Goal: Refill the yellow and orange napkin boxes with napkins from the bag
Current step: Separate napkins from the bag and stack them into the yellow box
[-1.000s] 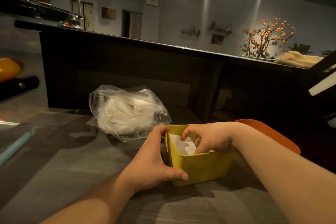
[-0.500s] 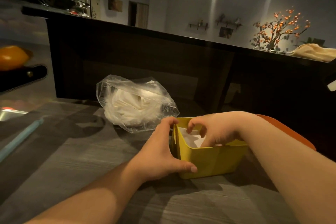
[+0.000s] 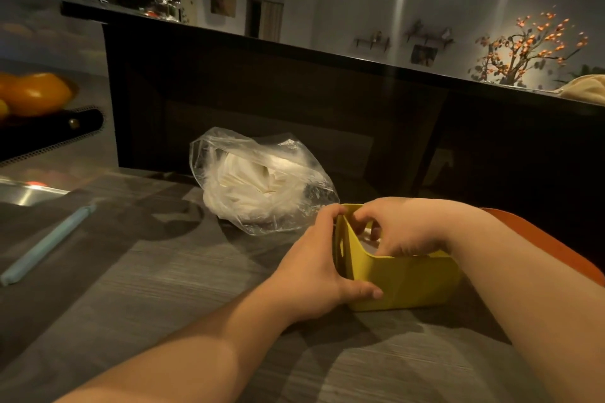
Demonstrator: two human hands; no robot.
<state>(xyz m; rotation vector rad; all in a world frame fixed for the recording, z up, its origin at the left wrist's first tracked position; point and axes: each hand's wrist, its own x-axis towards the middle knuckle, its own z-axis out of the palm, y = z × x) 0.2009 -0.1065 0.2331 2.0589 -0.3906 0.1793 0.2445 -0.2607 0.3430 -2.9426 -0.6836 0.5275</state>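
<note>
yellow box | orange box | white napkins | grey-grained table

Café or bar: long dark counter

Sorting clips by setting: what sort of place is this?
Probably a restaurant or cafe: a long dark counter, a yellow napkin box beside a bag of napkins, and a lit ornamental tree.

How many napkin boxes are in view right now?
2. The yellow box is in front, held by the left hand; the orange box sits behind it, mostly hidden by an arm.
</note>
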